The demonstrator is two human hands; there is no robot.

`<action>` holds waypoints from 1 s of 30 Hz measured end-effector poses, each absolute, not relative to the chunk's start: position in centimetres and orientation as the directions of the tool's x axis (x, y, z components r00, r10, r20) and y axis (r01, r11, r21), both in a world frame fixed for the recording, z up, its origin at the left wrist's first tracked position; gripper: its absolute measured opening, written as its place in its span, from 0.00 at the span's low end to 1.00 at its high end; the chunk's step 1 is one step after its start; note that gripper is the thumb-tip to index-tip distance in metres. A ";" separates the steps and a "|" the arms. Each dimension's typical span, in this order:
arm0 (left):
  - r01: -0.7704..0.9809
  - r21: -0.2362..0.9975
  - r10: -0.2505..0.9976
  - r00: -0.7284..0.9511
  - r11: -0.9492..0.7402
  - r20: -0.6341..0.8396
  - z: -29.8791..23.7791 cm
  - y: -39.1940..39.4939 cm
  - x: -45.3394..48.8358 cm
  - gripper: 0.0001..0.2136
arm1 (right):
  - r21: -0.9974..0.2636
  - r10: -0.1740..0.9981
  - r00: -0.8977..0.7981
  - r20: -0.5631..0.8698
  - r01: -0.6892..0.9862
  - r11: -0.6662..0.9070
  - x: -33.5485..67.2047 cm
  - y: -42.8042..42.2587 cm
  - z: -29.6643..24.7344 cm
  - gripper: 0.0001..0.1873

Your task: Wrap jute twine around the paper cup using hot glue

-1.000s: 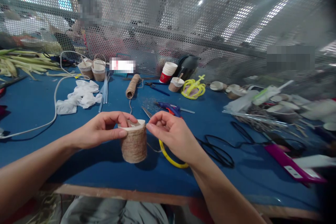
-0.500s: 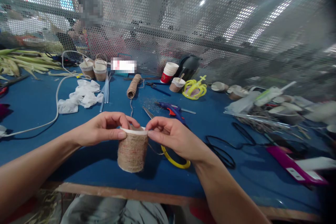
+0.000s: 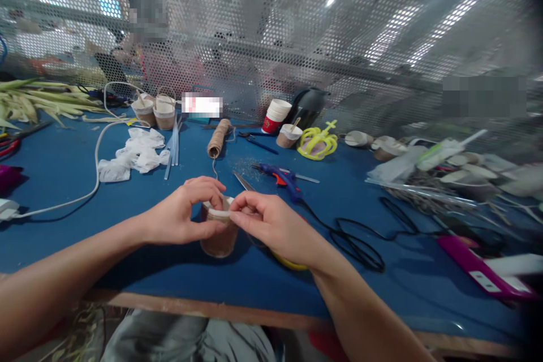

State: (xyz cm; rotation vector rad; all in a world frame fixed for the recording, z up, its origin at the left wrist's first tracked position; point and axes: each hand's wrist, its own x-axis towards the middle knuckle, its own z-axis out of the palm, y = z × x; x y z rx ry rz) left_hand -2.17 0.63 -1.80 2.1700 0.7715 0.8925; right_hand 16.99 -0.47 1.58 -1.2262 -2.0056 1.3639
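A paper cup [image 3: 219,244] wound with brown twine, its white rim bare, is between my hands just above the blue table's near side. My left hand [image 3: 189,212] grips the cup's left side, thumb outside and fingers at the rim. At the right of the rim, my right hand [image 3: 271,223] is closed in a pinch; whether it holds the rim or a strand of twine is hidden. Scissors [image 3: 292,263] with yellow handles lie partly under my right hand. Beyond the cup rests a spool of twine [image 3: 218,138], a strand running from it toward the cup.
A blue glue gun [image 3: 282,176] with a black cord [image 3: 360,249] lies right of centre. White crumpled plastic [image 3: 136,153] and clear glue sticks [image 3: 173,150] are at left. Cups [image 3: 164,113], a yellow crown-shaped piece [image 3: 317,141] and a purple power strip [image 3: 483,271] surround the workspace.
The twine-wrapped cup has shifted slightly right and away from me, tipping or turning between my hands. My left thumb has moved from the rim down onto the cup's side.
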 end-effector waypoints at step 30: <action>0.254 0.872 0.852 0.442 -0.418 0.280 -1.5 0.0 -1.8 0.03 | -0.868 0.864 -0.503 0.002 0.428 0.251 16.4 -1.2 0.3 0.11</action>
